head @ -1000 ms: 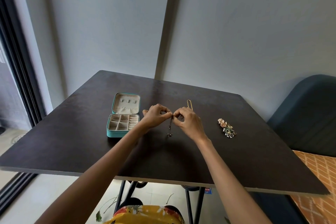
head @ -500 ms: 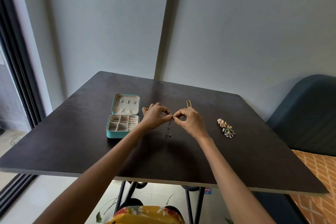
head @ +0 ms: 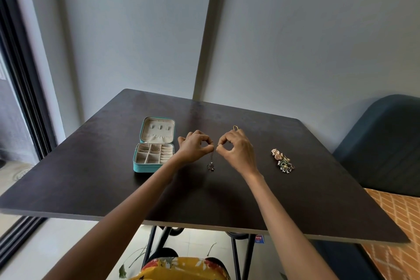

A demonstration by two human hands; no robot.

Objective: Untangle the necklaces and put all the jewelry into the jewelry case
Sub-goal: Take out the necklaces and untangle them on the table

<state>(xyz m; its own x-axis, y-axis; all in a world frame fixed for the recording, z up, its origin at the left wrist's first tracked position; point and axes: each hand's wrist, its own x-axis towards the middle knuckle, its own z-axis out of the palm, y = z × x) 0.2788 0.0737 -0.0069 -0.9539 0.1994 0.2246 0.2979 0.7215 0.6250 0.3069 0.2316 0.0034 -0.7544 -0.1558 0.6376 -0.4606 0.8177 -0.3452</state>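
Both hands (head: 214,149) pinch necklace (head: 211,161) between.

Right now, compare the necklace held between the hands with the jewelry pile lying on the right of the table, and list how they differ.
1. The thin dark necklace is held up, pinched by the left hand and right hand; the gold and green jewelry pile lies untouched on the dark table.
2. The necklace hangs as one strand with a dark pendant; the pile is a bunched cluster.
Both remain outside the open teal jewelry case.
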